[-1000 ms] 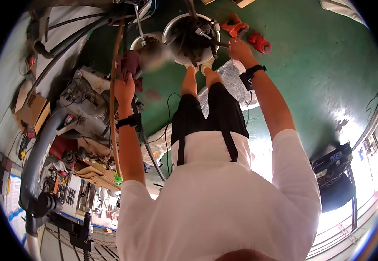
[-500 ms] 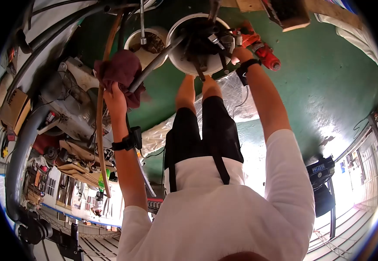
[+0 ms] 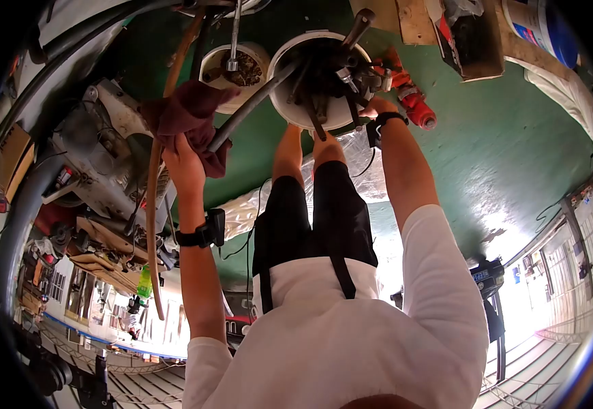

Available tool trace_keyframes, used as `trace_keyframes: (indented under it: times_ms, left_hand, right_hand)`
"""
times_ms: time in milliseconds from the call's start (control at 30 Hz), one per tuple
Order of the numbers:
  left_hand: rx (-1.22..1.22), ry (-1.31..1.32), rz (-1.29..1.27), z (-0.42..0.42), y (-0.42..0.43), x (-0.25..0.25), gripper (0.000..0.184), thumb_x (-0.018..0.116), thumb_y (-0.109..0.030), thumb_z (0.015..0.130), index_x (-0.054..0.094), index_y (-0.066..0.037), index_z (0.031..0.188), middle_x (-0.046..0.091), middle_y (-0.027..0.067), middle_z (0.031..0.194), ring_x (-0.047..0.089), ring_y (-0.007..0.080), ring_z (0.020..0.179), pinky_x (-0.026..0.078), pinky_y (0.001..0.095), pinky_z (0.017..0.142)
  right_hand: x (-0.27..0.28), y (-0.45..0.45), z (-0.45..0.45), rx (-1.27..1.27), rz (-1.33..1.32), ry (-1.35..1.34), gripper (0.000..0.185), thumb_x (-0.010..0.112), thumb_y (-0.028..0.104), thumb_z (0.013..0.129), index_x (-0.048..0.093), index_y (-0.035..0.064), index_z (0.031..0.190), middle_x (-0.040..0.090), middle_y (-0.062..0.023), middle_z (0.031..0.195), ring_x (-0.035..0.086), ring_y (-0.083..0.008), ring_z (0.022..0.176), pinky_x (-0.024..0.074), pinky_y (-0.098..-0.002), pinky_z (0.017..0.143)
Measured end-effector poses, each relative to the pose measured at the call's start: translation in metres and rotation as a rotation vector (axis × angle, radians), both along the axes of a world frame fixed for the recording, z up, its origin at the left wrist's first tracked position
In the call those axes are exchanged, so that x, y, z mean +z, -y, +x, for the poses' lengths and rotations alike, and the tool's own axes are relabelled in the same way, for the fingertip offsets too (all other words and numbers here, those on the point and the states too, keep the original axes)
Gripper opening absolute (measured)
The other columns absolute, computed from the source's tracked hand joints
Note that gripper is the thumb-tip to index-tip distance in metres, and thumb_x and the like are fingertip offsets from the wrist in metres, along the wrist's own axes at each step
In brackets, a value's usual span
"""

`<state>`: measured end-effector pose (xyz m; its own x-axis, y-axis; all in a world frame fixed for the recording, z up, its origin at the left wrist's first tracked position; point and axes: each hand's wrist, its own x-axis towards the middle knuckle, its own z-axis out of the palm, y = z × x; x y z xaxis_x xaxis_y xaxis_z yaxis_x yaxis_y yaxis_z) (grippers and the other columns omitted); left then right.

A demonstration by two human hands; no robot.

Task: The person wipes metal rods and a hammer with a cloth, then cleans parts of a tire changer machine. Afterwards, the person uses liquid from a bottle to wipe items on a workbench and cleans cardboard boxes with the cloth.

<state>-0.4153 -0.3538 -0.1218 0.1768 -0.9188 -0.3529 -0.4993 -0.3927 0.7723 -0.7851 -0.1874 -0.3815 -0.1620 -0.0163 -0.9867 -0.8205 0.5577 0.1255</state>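
Note:
My left hand (image 3: 184,163) is closed around a maroon cloth (image 3: 191,112), which hangs in folds over its fingers. Beside the cloth, a grey metal tube (image 3: 245,112) slants up to a white bucket (image 3: 281,112) full of dark metal bars and tools. My right hand (image 3: 380,108) is at the bucket's right side with its fingers curled; what they grip is partly hidden among dark metal parts. A chrome socket tool (image 3: 232,63) hangs over a smaller white bucket (image 3: 215,67) with brown bits inside.
Red tools (image 3: 416,105) lie on the green floor right of the bucket. An open box (image 3: 480,41) is at the upper right. A long brown hose (image 3: 152,225) hangs at the left, before greasy machinery (image 3: 102,143). Plastic sheeting (image 3: 238,208) lies by the legs.
The view has shifted, bringing the open box into sight. The cloth is more spread out around my left hand, and my right hand is lower beside the bucket, away from the bar end it was on.

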Motion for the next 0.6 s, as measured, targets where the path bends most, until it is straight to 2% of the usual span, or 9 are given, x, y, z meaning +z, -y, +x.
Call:
trace_keyframes:
  times_ms: [67,133,167,267,333,367,433,500,600]
  left_hand:
    - [-0.026,0.041,-0.004,-0.001,-0.001,0.003,0.035,0.048,-0.023,0.097,0.057,0.010,0.107,0.065,0.0188,0.086,0.053,0.0222,0.072,0.046,0.0364,0.072]
    - [-0.064,0.106,0.004,0.005,0.001,0.003,0.035,0.048,-0.023,0.097,0.057,0.009,0.106,0.064,0.0221,0.087,0.056,0.0277,0.071,0.046,0.0382,0.071]
    - [-0.114,0.177,0.007,0.008,0.004,0.000,0.034,0.048,-0.023,0.097,0.058,0.008,0.106,0.064,0.0255,0.087,0.058,0.0333,0.071,0.046,0.0400,0.070]
    - [-0.112,0.226,0.036,0.020,0.010,-0.010,0.034,0.048,-0.025,0.096,0.060,0.006,0.105,0.062,0.0299,0.086,0.059,0.0451,0.078,0.045,0.0442,0.069]
    - [-0.139,0.216,0.012,0.033,0.002,-0.017,0.035,0.048,-0.027,0.096,0.061,0.005,0.104,0.061,0.0306,0.086,0.058,0.0474,0.081,0.045,0.0455,0.068]
    - [-0.161,0.195,-0.025,0.035,0.000,-0.023,0.036,0.048,-0.029,0.096,0.062,0.005,0.102,0.061,0.0312,0.086,0.057,0.0496,0.085,0.044,0.0468,0.068]
    - [-0.139,0.225,-0.017,0.039,-0.010,-0.027,0.038,0.048,-0.030,0.095,0.062,0.005,0.101,0.061,0.0309,0.082,0.057,0.0493,0.081,0.044,0.0481,0.066]
    - [-0.105,0.244,-0.018,0.030,-0.002,-0.028,0.039,0.049,-0.031,0.095,0.062,0.006,0.099,0.060,0.0306,0.079,0.057,0.0490,0.078,0.043,0.0493,0.064]
    - [-0.249,0.220,-0.063,0.037,-0.010,-0.025,0.047,0.049,-0.033,0.095,0.060,0.010,0.081,0.056,0.0302,0.064,0.056,0.0485,0.063,0.038,0.0557,0.056]
  right_hand:
    - [0.007,-0.006,0.011,-0.041,-0.051,-0.046,0.055,0.075,0.039,0.073,0.064,0.0105,0.119,0.063,-0.0120,0.122,0.058,-0.0318,0.116,0.0481,-0.0424,0.094]
    - [0.005,-0.013,0.022,-0.030,-0.139,-0.052,0.032,0.067,0.027,0.077,0.069,-0.0002,0.092,0.070,-0.0164,0.093,0.068,-0.0292,0.091,0.0523,-0.0407,0.079]
    - [0.011,-0.012,0.027,-0.060,-0.114,-0.054,0.027,0.061,0.020,0.079,0.069,-0.0001,0.096,0.070,-0.0180,0.095,0.068,-0.0314,0.089,0.0531,-0.0429,0.076]
    - [0.011,-0.020,0.038,-0.031,-0.286,-0.180,0.028,0.061,0.020,0.080,0.069,0.0002,0.098,0.068,-0.0197,0.100,0.068,-0.0342,0.092,0.0536,-0.0438,0.076]
    - [0.016,-0.017,0.029,-0.071,-0.080,-0.048,0.036,0.062,0.018,0.079,0.065,0.0034,0.112,0.064,-0.0180,0.117,0.060,-0.0360,0.112,0.0492,-0.0438,0.092]
    - [0.023,-0.023,0.027,-0.074,-0.083,-0.063,0.036,0.062,0.018,0.079,0.065,0.0034,0.112,0.064,-0.0180,0.117,0.060,-0.0360,0.112,0.0492,-0.0438,0.092]
    - [0.034,-0.036,0.026,-0.014,-0.126,0.084,0.032,0.062,0.016,0.078,0.067,0.0029,0.106,0.066,-0.0193,0.111,0.062,-0.0364,0.106,0.0513,-0.0439,0.088]
    - [0.059,-0.049,0.039,-0.049,-0.250,-0.105,0.028,0.063,0.018,0.076,0.069,0.0019,0.099,0.067,-0.0221,0.104,0.065,-0.0366,0.100,0.0529,-0.0440,0.083]
    - [0.122,-0.046,0.050,-0.164,-0.216,-0.069,0.033,0.063,0.017,0.075,0.067,-0.0036,0.100,0.067,-0.0258,0.093,0.066,-0.0393,0.089,0.0539,-0.0451,0.079]
